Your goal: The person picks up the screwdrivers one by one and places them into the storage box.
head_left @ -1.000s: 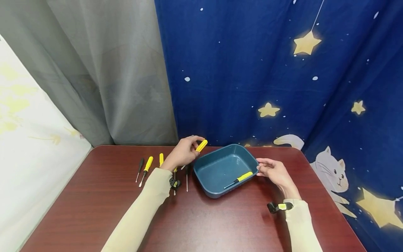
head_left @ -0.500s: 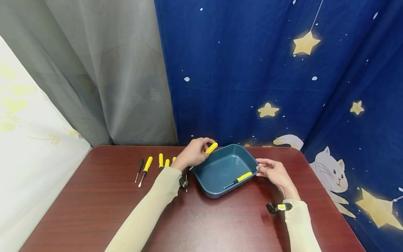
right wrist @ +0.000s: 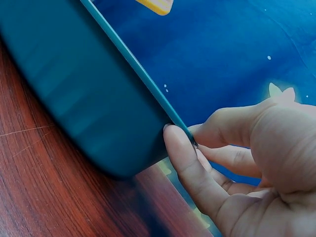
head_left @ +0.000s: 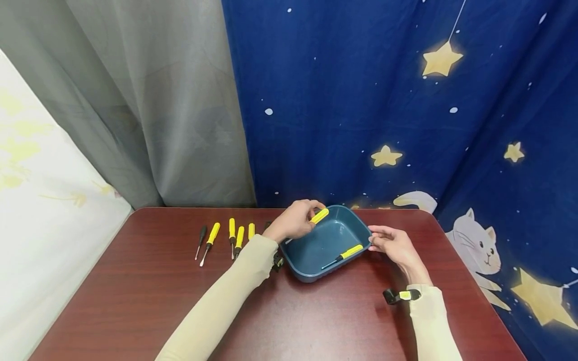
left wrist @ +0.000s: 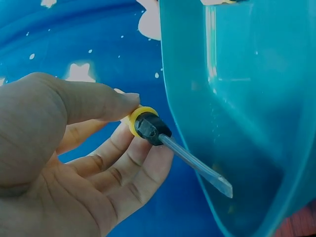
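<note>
Screwdriver in left hand [head_left: 319,216]: yellow handle, black collar, flat metal blade; held over the near-left corner of the tub, handle end toward the tub's middle. Wrist view shows the blade [left wrist: 196,166] pointing at the tub's inner wall; contact with the wall cannot be told.
Left hand [head_left: 294,221]: thumb and fingers pinch the handle; most of the handle is hidden inside the grip in the wrist view, only collar and blade show.
Tub [head_left: 316,272]: dark teal plastic, rectangular, rounded corners; stands on the table. Wrist views cut it off, showing only one wall each.
Screwdriver in tub [head_left: 344,255]: same yellow-and-black kind, lies slanted on the tub floor near its right wall.
Right hand [head_left: 394,246]: at the tub's right rim; thumb below the rim, fingertip above it, gripping the edge [right wrist: 178,132]. Remaining fingers curled behind, partly out of frame.
Loose screwdrivers [head_left: 235,235]: row left of the tub on the table; one dark-handled, several yellow-handled. The one nearest the tub is partly hidden by the left sleeve.
Table [head_left: 135,301]: dark red wood grain.
Backdrop [head_left: 406,125]: blue cloth with stars and a cat behind the tub; grey curtain to its left.
</note>
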`<state>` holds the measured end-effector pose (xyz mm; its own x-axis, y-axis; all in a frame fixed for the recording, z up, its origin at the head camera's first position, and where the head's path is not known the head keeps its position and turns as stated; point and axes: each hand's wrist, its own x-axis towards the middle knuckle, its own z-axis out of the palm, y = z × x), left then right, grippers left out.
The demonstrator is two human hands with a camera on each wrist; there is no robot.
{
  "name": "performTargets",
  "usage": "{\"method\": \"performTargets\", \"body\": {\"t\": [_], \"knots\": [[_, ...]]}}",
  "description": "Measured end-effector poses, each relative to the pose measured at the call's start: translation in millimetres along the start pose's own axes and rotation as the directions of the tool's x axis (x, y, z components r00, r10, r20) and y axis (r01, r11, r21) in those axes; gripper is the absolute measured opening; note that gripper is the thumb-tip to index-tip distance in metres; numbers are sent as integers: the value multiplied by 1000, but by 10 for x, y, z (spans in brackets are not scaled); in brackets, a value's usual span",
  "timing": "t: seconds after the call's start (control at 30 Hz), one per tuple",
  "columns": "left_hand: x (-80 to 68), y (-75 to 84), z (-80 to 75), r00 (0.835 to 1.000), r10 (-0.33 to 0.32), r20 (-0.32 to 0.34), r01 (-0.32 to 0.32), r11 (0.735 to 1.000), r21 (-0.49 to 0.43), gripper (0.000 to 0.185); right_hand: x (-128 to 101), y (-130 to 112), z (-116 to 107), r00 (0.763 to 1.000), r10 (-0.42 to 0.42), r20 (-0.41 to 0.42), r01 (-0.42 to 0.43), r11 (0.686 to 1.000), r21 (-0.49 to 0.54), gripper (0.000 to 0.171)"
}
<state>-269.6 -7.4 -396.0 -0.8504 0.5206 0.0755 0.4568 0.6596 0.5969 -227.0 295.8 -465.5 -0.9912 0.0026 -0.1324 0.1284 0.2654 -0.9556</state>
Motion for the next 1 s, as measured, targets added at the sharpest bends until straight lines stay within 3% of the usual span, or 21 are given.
{"method": "performTargets", "body": {"t": [0.57, 1.0], "knots": [[176, 152, 184, 992, -1, 124, -12, 994, 105, 51, -23, -33, -2, 1000, -9, 5, 9, 1000, 8, 44], [362, 177, 294, 975, -32, 218, 13, 996, 87, 53, -36, -10, -15, 999, 1, 33, -3, 998, 70, 45]]}}
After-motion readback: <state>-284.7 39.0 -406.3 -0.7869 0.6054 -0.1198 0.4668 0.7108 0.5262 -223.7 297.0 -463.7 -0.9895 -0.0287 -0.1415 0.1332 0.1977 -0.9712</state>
